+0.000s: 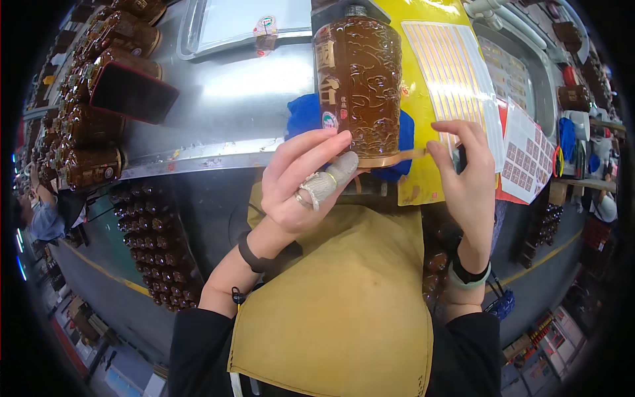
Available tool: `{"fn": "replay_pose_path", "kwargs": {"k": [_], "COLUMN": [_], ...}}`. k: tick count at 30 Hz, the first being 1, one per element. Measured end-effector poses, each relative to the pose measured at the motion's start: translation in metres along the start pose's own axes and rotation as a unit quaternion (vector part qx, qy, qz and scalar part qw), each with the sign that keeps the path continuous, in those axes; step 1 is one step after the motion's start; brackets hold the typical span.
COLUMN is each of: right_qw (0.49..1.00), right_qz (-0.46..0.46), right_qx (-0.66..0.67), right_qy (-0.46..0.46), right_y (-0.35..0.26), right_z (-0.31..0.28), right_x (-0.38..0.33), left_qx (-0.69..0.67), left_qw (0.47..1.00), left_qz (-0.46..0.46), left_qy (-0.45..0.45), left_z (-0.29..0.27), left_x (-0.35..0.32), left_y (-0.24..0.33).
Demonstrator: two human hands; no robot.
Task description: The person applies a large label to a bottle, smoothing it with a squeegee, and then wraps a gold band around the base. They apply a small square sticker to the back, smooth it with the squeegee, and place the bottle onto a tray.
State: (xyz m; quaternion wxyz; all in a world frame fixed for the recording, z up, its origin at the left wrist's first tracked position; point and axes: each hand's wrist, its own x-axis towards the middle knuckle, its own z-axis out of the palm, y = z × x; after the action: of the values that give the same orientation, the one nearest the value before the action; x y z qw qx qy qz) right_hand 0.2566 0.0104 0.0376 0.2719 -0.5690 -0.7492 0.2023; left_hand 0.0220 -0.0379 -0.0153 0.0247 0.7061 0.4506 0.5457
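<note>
Brown embossed bottle [358, 86] between both hands — sticker strip [397, 157], seemingly.

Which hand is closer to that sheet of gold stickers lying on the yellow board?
The right hand. Its fingers reach up beside the gold sticker sheet, overlapping its lower edge. The left hand is farther left, holding the brown bottle at its base.

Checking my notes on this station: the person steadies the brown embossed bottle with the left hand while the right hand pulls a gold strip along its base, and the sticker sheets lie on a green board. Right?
Not quite. The head view shows the sticker sheets on a yellow board, not green. The rest holds: left hand on the brown embossed bottle, right hand at the gold strip.
</note>
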Motion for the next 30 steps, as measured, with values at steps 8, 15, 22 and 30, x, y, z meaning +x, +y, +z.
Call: {"fn": "replay_pose_path", "kwargs": {"k": [8,15,22,30], "right_qw": [0.916,0.907,0.904,0.894], "right_qz": [0.163,0.172,0.198,0.193], "right_qx": [0.335,0.356,0.352,0.384], "right_qy": [-0.148,-0.142,-0.138,-0.128], "right_y": [-0.030,-0.028,-0.034,-0.027], "right_z": [0.018,0.028,0.027,0.031], "right_x": [-0.006,-0.008,-0.009,-0.013], "left_qx": [0.014,0.029,0.026,0.032], "left_qw": [1.000,0.999,0.999,0.998], "left_qz": [0.012,0.027,-0.005,0.010], "left_qy": [-0.019,-0.025,-0.037,-0.047], "left_z": [0.001,0.002,0.000,-0.001], "left_x": [-0.002,-0.004,-0.002,-0.002], "left_y": [-0.001,-0.003,0.001,0.000]}}
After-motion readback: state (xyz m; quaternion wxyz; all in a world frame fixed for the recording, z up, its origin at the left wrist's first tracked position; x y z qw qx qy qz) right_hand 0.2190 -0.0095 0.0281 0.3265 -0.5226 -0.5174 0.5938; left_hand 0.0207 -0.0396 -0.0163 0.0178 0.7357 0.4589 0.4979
